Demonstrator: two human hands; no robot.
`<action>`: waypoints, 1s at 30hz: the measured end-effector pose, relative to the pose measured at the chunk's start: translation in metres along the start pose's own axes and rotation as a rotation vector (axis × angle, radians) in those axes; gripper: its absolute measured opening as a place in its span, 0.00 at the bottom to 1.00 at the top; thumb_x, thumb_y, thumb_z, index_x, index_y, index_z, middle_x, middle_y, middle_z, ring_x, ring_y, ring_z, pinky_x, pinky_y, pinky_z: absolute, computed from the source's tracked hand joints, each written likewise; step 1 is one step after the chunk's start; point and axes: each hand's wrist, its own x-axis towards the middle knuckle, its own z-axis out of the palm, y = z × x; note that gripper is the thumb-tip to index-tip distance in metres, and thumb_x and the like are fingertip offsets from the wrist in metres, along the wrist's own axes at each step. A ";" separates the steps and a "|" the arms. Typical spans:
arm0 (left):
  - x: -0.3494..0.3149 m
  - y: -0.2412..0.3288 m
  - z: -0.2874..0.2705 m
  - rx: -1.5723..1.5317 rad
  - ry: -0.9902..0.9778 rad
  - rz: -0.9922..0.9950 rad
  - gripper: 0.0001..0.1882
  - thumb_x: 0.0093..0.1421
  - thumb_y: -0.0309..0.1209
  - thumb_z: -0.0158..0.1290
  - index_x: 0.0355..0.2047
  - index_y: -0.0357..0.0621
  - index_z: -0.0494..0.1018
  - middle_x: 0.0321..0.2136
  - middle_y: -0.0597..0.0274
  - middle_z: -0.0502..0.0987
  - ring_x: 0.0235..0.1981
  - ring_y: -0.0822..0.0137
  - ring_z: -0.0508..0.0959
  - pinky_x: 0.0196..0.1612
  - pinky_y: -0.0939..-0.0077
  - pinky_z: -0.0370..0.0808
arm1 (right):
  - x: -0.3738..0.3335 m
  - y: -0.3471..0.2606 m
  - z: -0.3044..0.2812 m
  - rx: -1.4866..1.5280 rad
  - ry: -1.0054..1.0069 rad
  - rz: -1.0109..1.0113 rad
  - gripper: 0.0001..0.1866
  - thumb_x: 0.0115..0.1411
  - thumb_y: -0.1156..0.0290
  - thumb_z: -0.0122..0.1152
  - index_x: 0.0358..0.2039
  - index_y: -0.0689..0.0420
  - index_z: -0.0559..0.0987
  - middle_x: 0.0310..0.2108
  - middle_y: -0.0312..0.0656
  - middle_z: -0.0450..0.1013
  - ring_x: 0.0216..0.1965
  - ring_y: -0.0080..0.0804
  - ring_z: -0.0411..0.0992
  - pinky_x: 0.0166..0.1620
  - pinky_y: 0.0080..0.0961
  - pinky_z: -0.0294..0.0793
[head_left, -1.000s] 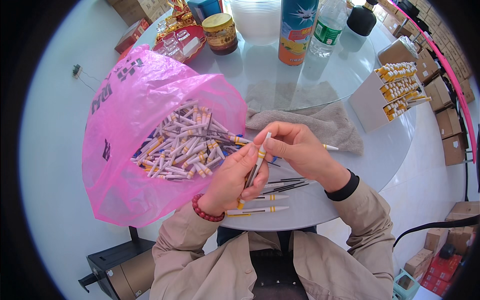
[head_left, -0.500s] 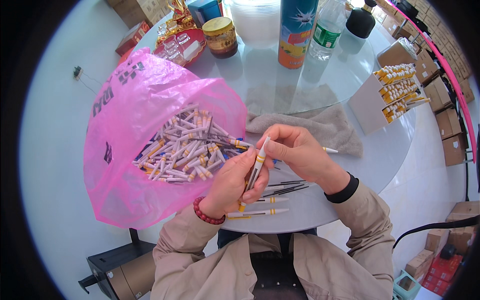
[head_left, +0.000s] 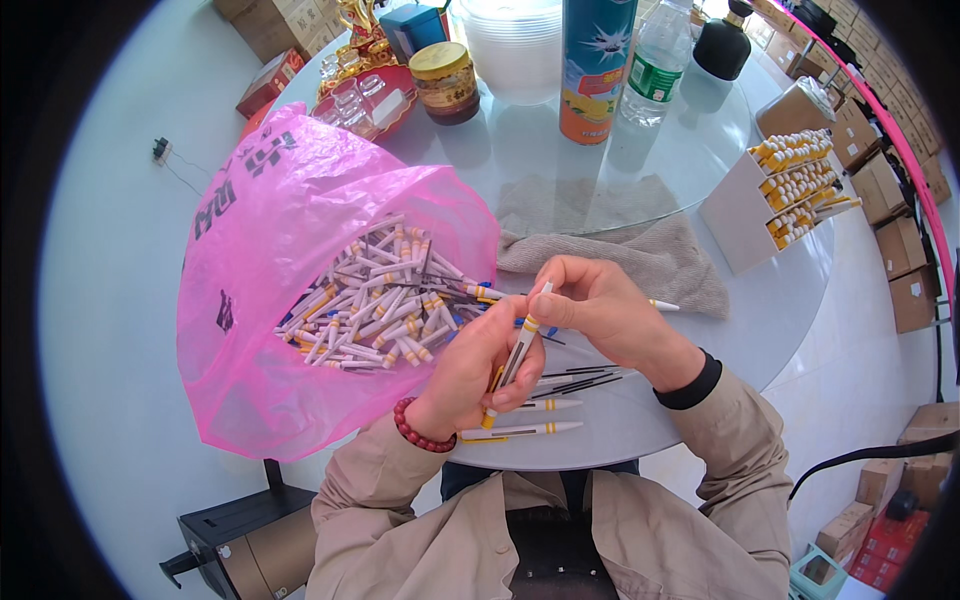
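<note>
Above the table's near edge, my left hand (head_left: pixel 462 372) is wrapped round a white pen (head_left: pixel 516 358) with yellow bands and a grey strip, tilted with its yellow end down. The thumb and fingers of my right hand (head_left: pixel 615 318) pinch the pen's white upper end. Under my hands lie white-and-yellow pens (head_left: pixel 550 429) and several thin dark refills (head_left: pixel 588 381). To the left, a pink plastic bag (head_left: pixel 235 370) gapes open around a heap of white-and-yellow pen parts (head_left: pixel 385 305). Another white pen tip (head_left: pixel 662 305) pokes out beyond my right hand.
A grey towel (head_left: pixel 640 262) lies crumpled behind my hands. At the right stands a white box (head_left: pixel 735 222) packed with pens. Farther back are a jar (head_left: pixel 446 85), a tall spray can (head_left: pixel 597 75), a plastic bottle (head_left: pixel 655 70) and a red tray (head_left: pixel 398 112).
The view has shifted slightly. Both hands keep their hold on the pen, with hardly any change in their pose.
</note>
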 end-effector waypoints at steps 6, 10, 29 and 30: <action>0.001 0.001 -0.002 -0.015 -0.039 0.031 0.15 0.70 0.42 0.33 0.43 0.45 0.63 0.17 0.66 0.65 0.08 0.80 0.56 0.11 0.86 0.54 | -0.003 -0.005 0.004 0.021 0.018 0.018 0.07 0.60 0.70 0.61 0.33 0.60 0.75 0.32 0.35 0.74 0.34 0.16 0.70 0.41 0.18 0.69; 0.000 0.001 -0.003 -0.050 -0.050 0.009 0.15 0.70 0.42 0.32 0.43 0.44 0.62 0.17 0.66 0.66 0.08 0.80 0.57 0.11 0.85 0.54 | -0.001 -0.006 0.003 -0.010 -0.044 0.018 0.08 0.60 0.68 0.60 0.34 0.60 0.76 0.34 0.34 0.72 0.35 0.18 0.68 0.41 0.19 0.68; 0.000 0.000 0.001 -0.008 0.025 0.028 0.15 0.70 0.42 0.35 0.44 0.44 0.62 0.18 0.65 0.66 0.09 0.80 0.57 0.11 0.86 0.53 | -0.001 0.001 0.000 -0.038 0.025 0.025 0.08 0.61 0.69 0.58 0.36 0.61 0.76 0.33 0.34 0.72 0.35 0.18 0.69 0.43 0.20 0.69; 0.000 0.000 0.002 0.022 0.022 0.039 0.14 0.70 0.41 0.36 0.45 0.44 0.62 0.18 0.66 0.66 0.09 0.80 0.57 0.11 0.86 0.53 | -0.001 0.001 0.000 -0.063 0.028 0.031 0.09 0.61 0.68 0.59 0.36 0.61 0.76 0.33 0.34 0.72 0.35 0.18 0.69 0.43 0.20 0.69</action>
